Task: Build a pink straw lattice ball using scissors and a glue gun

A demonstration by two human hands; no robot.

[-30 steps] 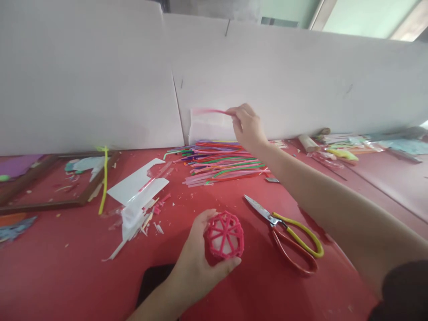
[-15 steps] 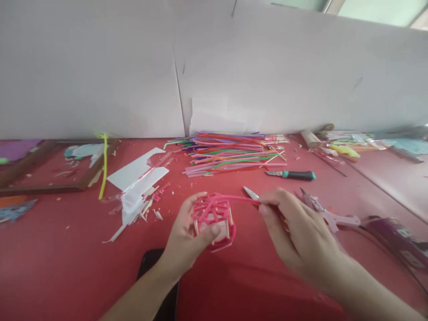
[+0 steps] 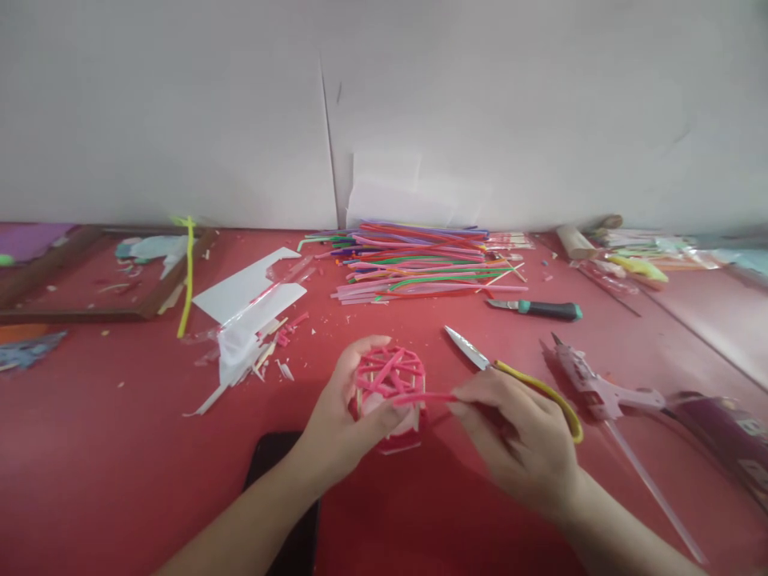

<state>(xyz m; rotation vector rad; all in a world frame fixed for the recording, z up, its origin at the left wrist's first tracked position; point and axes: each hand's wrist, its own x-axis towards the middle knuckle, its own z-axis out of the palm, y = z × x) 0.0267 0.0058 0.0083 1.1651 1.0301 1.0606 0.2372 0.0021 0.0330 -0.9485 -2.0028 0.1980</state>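
Note:
My left hand (image 3: 345,412) is closed around a small cage-like craft piece (image 3: 393,370), made of pink fuzzy strips and thin wooden sticks with a pale inside. Its thumb lies over the front side. Between the thumb and fingers of my right hand (image 3: 519,436) is pinched one end of a pink pipe cleaner (image 3: 425,397). The strip's other end reaches the craft piece by my left thumb; whether it is fastened there I cannot tell. Scissors (image 3: 471,350) with yellow handles lie on the table just beyond my right hand, partly covered by it.
Pipe cleaners of several colours (image 3: 420,260) lie at the back. A utility knife (image 3: 543,309) and a glue gun (image 3: 600,384) with its glue stick are to the right. Paper scraps (image 3: 246,300) and a wooden frame (image 3: 90,314) lie left; a dark phone (image 3: 288,512) is near my left forearm.
My right hand has come lower and closer to the craft piece, bringing the pink pipe cleaner's end across its front. More of the scissors shows. The view has shifted slightly.

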